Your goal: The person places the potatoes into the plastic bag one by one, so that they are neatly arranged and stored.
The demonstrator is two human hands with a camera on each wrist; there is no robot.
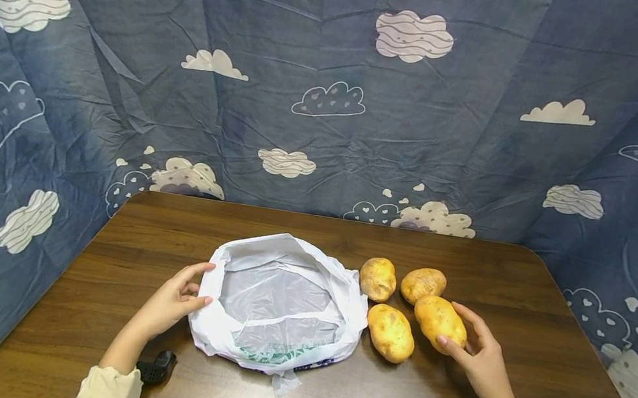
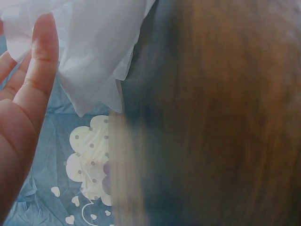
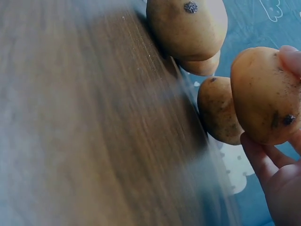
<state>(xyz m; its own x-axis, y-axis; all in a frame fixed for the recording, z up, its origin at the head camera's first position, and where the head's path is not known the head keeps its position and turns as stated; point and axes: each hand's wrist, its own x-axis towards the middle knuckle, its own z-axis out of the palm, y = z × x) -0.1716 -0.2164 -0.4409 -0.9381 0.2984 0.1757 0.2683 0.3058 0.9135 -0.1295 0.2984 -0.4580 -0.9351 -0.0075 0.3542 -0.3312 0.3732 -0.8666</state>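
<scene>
1. A white plastic bag (image 1: 277, 303) is set on the wood-grain counter (image 1: 222, 214), left of the potatoes, mouth spread wide and facing up; green print is seen near its front edge.
2. The bag's left edge is touched by the left hand (image 1: 174, 299); index finger and thumb are set apart, fingers relaxed; no firm grip is seen.
3. A yellow-brown potato (image 1: 439, 324) is gripped by the right hand (image 1: 479, 352), thumb on the near side, fingers round the far side; in the right wrist view it is held above the counter.
4. Three more potatoes are laid between bag and right hand: a front potato (image 1: 391, 333) and a back-left potato (image 1: 377, 279), both just beside the bag's right edge, and a back-right potato (image 1: 423, 286), partly covered by the gripped one in the head view.
5. The left forearm is partly covered by a cream sleeve (image 1: 108, 390).
6. The counter is backed by a blue cloud-print curtain (image 1: 279, 30).
</scene>
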